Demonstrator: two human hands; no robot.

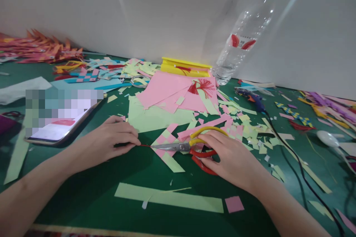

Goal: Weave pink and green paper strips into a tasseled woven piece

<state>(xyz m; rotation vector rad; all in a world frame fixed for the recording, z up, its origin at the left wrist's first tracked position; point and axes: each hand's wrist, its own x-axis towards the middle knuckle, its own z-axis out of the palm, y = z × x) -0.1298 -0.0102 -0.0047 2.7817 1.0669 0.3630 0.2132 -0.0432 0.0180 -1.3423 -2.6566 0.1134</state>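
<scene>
Between the thumb and fingers of my left hand (119,137) is the end of a thin red cord (145,145), stretched to the right. My right hand (225,155) grips the yellow and red handles of a pair of scissors (174,147). The scissor blades point left, their tip at the cord near the woven paper piece (169,159). That piece is a pink and pale green weave with strip ends sticking out, lying flat beneath the blades. Whether the blades touch the cord I cannot tell.
A phone (63,122) leans at the left. Behind lie pink paper sheets (167,89) with a red tassel (204,88), and a water bottle (241,37) leans on the wall. A glue gun (251,100) with a black cable is at the right. A green strip (169,197) lies in front.
</scene>
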